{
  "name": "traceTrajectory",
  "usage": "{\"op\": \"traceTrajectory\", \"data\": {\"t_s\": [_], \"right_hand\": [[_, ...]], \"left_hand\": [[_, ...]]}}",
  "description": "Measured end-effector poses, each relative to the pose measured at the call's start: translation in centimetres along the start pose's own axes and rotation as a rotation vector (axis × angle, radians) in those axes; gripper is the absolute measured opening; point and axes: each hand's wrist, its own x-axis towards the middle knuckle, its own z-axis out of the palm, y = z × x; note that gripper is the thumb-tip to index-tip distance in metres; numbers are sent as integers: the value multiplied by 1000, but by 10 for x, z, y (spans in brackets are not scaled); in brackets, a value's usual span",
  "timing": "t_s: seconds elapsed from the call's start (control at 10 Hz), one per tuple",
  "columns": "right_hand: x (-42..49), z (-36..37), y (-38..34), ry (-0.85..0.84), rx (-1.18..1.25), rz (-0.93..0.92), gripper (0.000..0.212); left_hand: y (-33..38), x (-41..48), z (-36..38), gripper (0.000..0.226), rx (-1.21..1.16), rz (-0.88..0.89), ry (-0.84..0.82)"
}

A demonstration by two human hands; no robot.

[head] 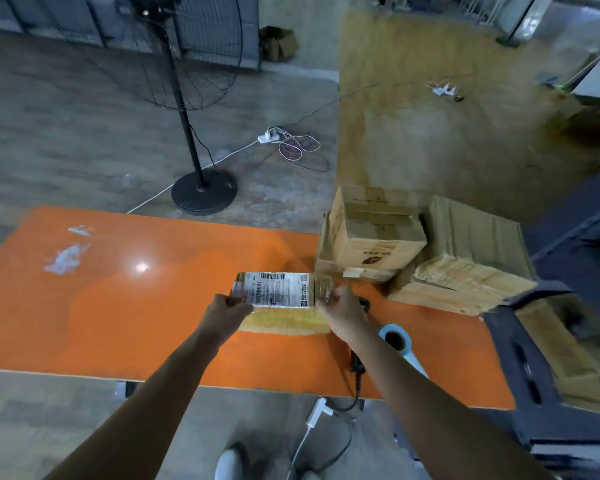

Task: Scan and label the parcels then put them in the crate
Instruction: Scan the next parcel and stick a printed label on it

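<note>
a: head view first. what is the parcel made of?
b: the parcel (284, 318) is a flat yellow padded mailer with a crinkled skin. it has glossy clear tape at the ends and a white printed label (278, 290) across its top. it is over the middle of the shiny orange table (118, 306) (resting or just lifted, i cannot tell).
a: and the hands?
b: the left hand (224, 311) is closed round the parcel's left end, and the right hand (343, 311) pinches its right end.
a: containers?
b: a dark plastic crate (513, 355) stands at the table's right end, with brown wrapped packages (568, 358) inside, blurred. two corrugated cardboard boxes (371, 237) touch each other at the far right corner. i cannot make out what they hold.
a: anything nearby?
b: a white label roll (400, 344), a cylinder with a dark core, lies just right of the right forearm. a black corded scanner (357, 367) lies beside it, partly hidden by the arm.
</note>
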Motion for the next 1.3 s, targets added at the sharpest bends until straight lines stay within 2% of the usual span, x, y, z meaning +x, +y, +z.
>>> {"op": "traceTrajectory", "data": {"t_s": [0.1, 0.2, 0.3, 0.4, 0.5, 0.6, 0.8, 0.9, 1.0, 1.2, 1.3], "right_hand": [[-6, -3, 18, -51, -81, 35, 24], [-9, -9, 31, -83, -132, 18, 41], [-11, -18, 40, -37, -157, 5, 46], [-8, -21, 53, 59, -168, 1, 44], [-6, -20, 64, 43, -201, 68, 43], [-3, -14, 71, -50, -227, 144, 44], [12, -8, 74, -75, -85, 260, 53], [12, -7, 73, -64, 9, 251, 38], [-1, -10, 64, 16, 69, 227, 13], [-39, -21, 30, 165, 213, 117, 16], [-58, -20, -1, 117, 356, 94, 22]], "left_hand": [[17, -45, 10, 46, 26, 3, -10], [16, -45, 24, 35, 51, 11, 107], [17, -47, 31, 57, 164, 76, 158], [22, -52, 37, 54, 285, 148, 174], [24, -57, 41, 65, 322, 140, 178], [23, -64, 44, 73, 401, 159, 178], [13, -69, 42, 75, 587, 253, 118], [7, -66, 37, 75, 644, 272, 84], [5, -58, 30, 74, 684, 320, 60], [1, -49, 13, 71, 746, 436, -26], [0, -52, 5, 65, 802, 482, -40]]}}
